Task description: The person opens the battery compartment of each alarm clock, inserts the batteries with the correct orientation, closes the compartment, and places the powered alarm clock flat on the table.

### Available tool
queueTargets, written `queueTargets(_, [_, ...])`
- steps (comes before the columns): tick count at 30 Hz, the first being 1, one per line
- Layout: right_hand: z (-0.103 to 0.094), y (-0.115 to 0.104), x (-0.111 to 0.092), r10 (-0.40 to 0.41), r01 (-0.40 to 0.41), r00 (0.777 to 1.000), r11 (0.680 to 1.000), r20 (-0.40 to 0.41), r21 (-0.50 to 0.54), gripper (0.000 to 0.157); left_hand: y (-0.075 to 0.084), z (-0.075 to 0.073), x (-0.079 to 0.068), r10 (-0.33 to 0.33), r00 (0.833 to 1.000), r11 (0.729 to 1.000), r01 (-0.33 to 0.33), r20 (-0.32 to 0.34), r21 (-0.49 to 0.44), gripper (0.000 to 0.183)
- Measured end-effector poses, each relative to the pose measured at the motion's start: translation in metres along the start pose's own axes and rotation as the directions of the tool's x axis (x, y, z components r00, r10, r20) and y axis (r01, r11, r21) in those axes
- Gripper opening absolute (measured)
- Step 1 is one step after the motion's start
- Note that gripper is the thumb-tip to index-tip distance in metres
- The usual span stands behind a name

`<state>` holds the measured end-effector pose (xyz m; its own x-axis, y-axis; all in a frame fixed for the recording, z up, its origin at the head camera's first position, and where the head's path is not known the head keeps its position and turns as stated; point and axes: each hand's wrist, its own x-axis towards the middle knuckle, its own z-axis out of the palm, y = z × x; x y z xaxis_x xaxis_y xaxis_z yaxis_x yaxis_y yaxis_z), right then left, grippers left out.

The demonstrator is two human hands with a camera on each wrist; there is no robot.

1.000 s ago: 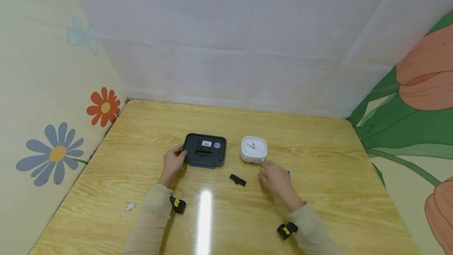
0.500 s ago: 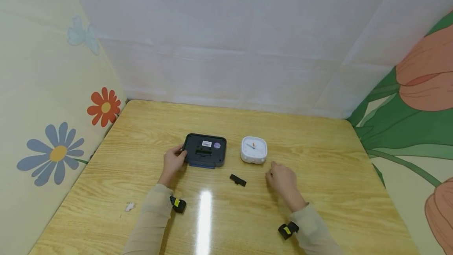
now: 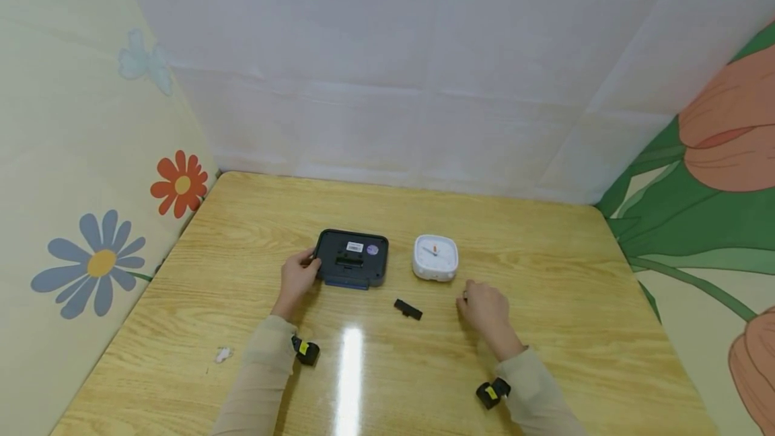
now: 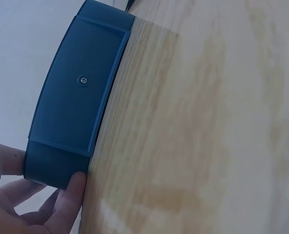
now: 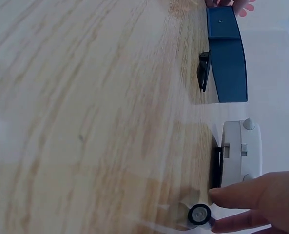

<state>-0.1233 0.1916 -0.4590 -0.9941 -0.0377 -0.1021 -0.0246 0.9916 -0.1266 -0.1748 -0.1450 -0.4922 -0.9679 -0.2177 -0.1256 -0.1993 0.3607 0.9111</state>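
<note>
One dark case [image 3: 329, 247] rests on the counter [image 3: 545, 241], just below the middle of the head view, its left edge pinched in the left hand's [image 3: 297, 281] grip. To its right sits a white clock [image 3: 445, 262]; a small black strip [image 3: 408, 309] lies below, between them. Lower right of the clock, the right hand [image 3: 486, 307] is at a round black-rimmed piece [image 5: 200, 214]; whether that grip pinches or merely touches, I cannot tell.

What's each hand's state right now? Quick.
Left hand: closed, holding the dark device by one end.
Right hand: right at the battery; can't tell if it's gripping it.
</note>
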Motion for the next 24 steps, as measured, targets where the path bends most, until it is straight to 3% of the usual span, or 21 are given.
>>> queueTargets(17, [0.011, 0.001, 0.003, -0.073, 0.075, 0.995, 0.997, -0.061, 0.021, 0.014, 0.001, 0.001, 0.000, 0.012, 1.000, 1.000, -0.012, -0.002, -0.024, 0.037])
queueTargets(24, [0.012, -0.005, 0.003, -0.078, 0.078, 0.997, 0.997, -0.020, -0.002, 0.011, 0.001, 0.000, -0.001, 0.015, 1.000, 1.000, -0.015, 0.016, -0.001, 0.037])
